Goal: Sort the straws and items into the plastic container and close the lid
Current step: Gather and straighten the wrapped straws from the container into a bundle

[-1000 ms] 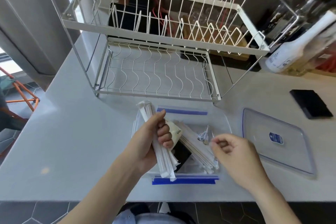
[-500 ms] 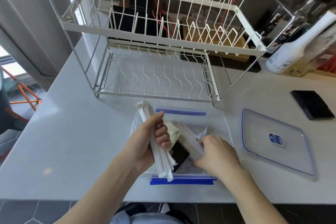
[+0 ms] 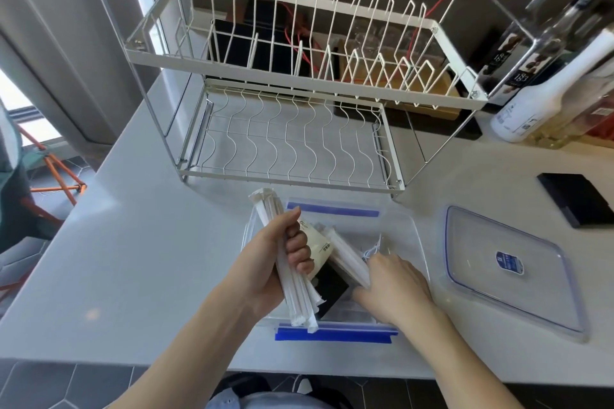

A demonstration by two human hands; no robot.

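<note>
straws [image 3: 292,279]: showing white paper wrappers
container [image 3: 417,242]: showing clear plastic, blue clasps
lid [image 3: 508,279]: showing clear, blue rim, blue label
rack [image 3: 299,63]: showing cream-white wire
counter [image 3: 133,259]: showing pale grey

One container, one lid, two hands at the bench [image 3: 133,259].

A single clear plastic container [image 3: 417,242] sits beside one detached lid [image 3: 531,295], and two blue latches show on the container, one at its far edge and one at its near edge. Two bundles of paper-wrapped straws are in view: one bundle [image 3: 292,276] in the left hand [image 3: 269,262], another bundle [image 3: 349,259] by the right hand [image 3: 395,285]; straws per bundle cannot be counted. One two-tier dish rack [image 3: 299,83], one black pad [image 3: 578,199] and one white bottle [image 3: 538,100] complete the tally.
</note>
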